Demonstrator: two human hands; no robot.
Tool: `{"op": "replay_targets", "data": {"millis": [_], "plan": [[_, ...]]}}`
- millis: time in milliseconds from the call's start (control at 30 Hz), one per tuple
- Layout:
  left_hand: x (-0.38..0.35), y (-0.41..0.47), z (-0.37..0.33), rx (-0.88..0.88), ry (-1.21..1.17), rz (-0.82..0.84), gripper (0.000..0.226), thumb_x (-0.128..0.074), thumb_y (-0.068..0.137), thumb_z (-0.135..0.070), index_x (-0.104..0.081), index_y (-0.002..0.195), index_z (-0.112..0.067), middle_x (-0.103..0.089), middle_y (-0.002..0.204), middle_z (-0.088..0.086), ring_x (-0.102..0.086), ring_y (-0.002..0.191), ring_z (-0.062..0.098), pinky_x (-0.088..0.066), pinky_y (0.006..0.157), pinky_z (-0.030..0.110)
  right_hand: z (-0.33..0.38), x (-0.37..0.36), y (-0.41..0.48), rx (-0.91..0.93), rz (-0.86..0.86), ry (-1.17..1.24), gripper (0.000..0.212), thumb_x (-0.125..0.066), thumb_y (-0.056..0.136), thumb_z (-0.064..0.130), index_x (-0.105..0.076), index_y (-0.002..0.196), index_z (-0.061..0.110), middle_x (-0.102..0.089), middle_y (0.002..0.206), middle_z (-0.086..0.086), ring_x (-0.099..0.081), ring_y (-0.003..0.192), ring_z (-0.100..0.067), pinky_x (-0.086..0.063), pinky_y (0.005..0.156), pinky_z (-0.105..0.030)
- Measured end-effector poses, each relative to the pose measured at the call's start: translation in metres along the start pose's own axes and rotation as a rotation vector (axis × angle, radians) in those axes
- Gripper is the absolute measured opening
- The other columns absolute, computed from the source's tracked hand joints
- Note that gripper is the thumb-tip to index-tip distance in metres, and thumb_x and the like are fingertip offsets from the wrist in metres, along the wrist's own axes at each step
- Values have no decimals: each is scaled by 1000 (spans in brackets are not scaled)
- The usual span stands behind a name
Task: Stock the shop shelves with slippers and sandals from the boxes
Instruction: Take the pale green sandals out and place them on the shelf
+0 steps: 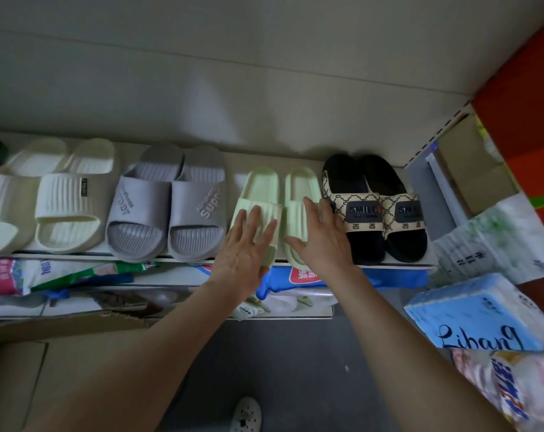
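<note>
1. The pair of pale green ribbed foam slippers (263, 185) sat mid-frame on the white shop shelf (395, 266), toes poking over its front lip; a tug toward the bottom of the frame could tip them onto the plastic packets (77, 272) below
2. A sideways shove risked knocking the black-and-beige patterned slides (373, 210) just right, or the grey moulded slippers (168, 207) just left
3. The left hand (249, 244) lay flat on the left slipper's strap, the right hand (320, 238) on the other's; fingers straight and spread, pressing, clasping nothing
</note>
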State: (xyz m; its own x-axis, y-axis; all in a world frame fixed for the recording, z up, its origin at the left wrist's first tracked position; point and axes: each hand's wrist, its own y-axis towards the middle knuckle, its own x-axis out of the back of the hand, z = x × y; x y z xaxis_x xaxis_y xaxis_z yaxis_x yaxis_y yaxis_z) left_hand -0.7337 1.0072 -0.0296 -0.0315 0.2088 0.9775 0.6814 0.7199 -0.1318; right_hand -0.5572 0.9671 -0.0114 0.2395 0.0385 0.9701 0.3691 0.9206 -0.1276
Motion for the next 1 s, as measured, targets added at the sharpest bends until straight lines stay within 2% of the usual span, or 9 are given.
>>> {"op": "replay_targets", "data": {"millis": [100, 333, 600, 867, 933, 1000], "plan": [[1, 13, -1, 24, 53, -27, 92, -50, 94, -45, 21, 150, -23, 24, 158, 11, 21, 144, 36, 0, 121, 47, -1, 0, 3, 10, -8, -21, 87, -62, 88, 53, -15, 155, 22, -14, 159, -16, -28, 138, -44, -29, 113, -48], [-4, 38, 7, 36, 62, -55, 97, -59, 86, -53, 8, 152, -26, 10, 161, 7, 6, 148, 33, -15, 119, 48, -1, 1, 12, 7, -29, -3, 86, -63, 90, 48, -15, 156, 21, -12, 160, -16, -26, 139, -44, -25, 114, -49], [3, 39, 11, -2, 138, -42, 97, -57, 85, -58, 4, 153, -25, 7, 161, 8, 1, 148, 33, -11, 120, 45, 3, 1, 25, -4, 2, -10, 87, -62, 89, 48, -13, 156, 22, -8, 162, -15, -21, 141, -44, -24, 115, -50], [42, 15, 14, -11, 55, 8, 77, -54, 94, -44, -8, 153, -25, -1, 161, 4, -5, 148, 30, -9, 119, 38, 1, 25, 12, 45, 97, -75, 86, -55, 93, 51, -5, 157, 25, 0, 164, -11, -12, 148, -39, -20, 119, -48], [48, 1, 21, -12, 21, -40, 71, -53, 94, -42, -16, 152, -24, -12, 160, 4, -12, 147, 28, -17, 119, 40, 8, 33, 2, 107, 67, -96, 79, -52, 96, 46, -8, 157, 23, -5, 164, -12, -14, 148, -37, -19, 120, -46], [55, -18, 31, -26, -15, -118, 64, -57, 92, -38, -31, 148, -22, -31, 154, 5, -26, 142, 28, -26, 117, 40, 20, 40, -10, 191, 15, -111, 72, -50, 98, 39, -13, 157, 19, -12, 163, -13, -18, 147, -35, -20, 118, -45]]}}
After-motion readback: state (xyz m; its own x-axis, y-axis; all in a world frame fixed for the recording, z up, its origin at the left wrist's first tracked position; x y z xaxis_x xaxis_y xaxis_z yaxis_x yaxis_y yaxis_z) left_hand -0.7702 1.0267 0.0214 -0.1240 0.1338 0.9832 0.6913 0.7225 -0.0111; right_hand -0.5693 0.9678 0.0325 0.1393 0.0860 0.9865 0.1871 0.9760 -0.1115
